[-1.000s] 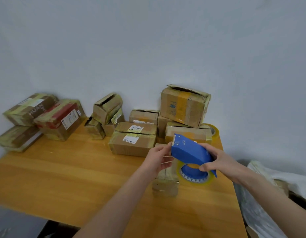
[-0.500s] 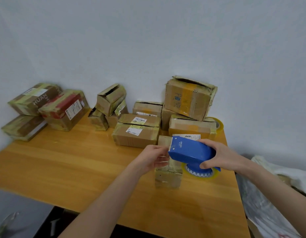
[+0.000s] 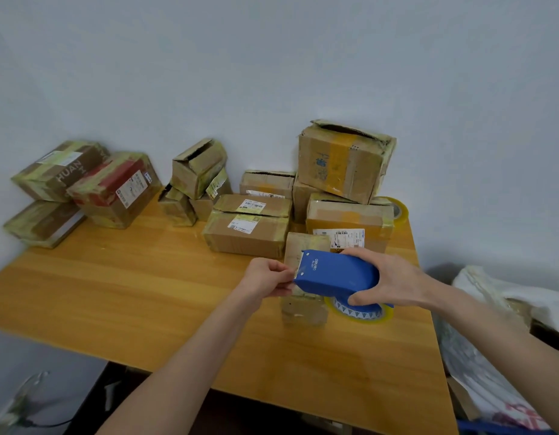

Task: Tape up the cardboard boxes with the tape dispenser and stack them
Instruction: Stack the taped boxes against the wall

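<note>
**Dispenser over small box, both hands on it**

We see the blue tape dispenser point(image 3: 334, 273) held just above a small box point(image 3: 303, 306) that stands on the right part of the table point(image 3: 146, 293). The right hand point(image 3: 394, 282) grips the dispenser from the right, fingers curled over the top & thumb underneath, by the tape roll point(image 3: 360, 313), which sits low beside the box. The left hand point(image 3: 265, 279) is at the dispenser's front edge w/ fingertips pinched together there. Whether clear tape is betw. them we can't tell. The small box's top is mostly hidden by dispenser & hands.

Just behind it is a labelled box point(image 3: 347, 221), w/ a big open-topped box point(image 3: 341, 164) on top. At ctr, two flat boxes point(image 3: 250, 227) lie stacked. Left of those is a cluster of small open boxes point(image 3: 196, 171). Far left are three taped boxes point(image 3: 115, 189). A spare tape roll point(image 3: 397, 208) lies at the back-right corner, and a white bag point(image 3: 507, 296) is off the table's right edge.
</note>
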